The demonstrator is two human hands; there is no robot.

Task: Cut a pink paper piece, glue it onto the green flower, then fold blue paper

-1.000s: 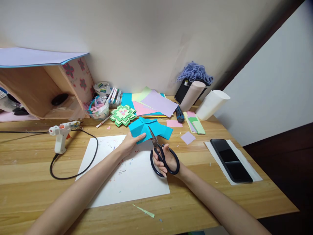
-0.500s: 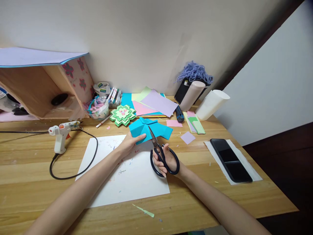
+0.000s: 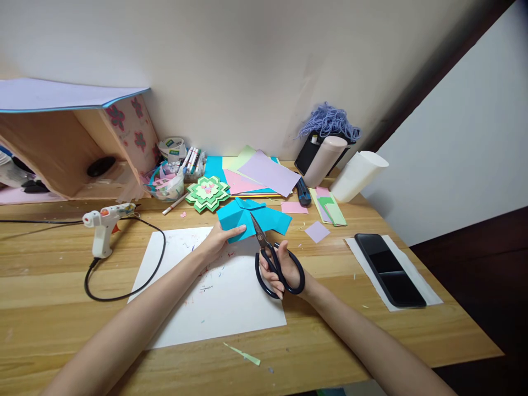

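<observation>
A folded piece of blue paper [image 3: 235, 220] is pinched in my left hand [image 3: 218, 242], thumb on top, above the stained white sheet. My right hand [image 3: 278, 272] is closed round the black handles of a pair of scissors [image 3: 267, 250]. The scissor blades look nearly together and lie against the lower middle of the blue paper; whether paper sits between them I cannot tell. Behind the blue paper rests a layered green paper flower [image 3: 207, 193] with a pink centre.
A glue gun [image 3: 105, 225] with its looping cord stands at left. Coloured paper sheets [image 3: 268, 173], a utility knife [image 3: 303, 192] and small paper pieces [image 3: 317, 232] lie behind the hands. A phone [image 3: 390, 269] lies at right. The white sheet [image 3: 181, 319] covers the table's middle.
My right hand and the scissor handles have shifted very slightly to the right. The blue paper and my left hand look nearly the same.
</observation>
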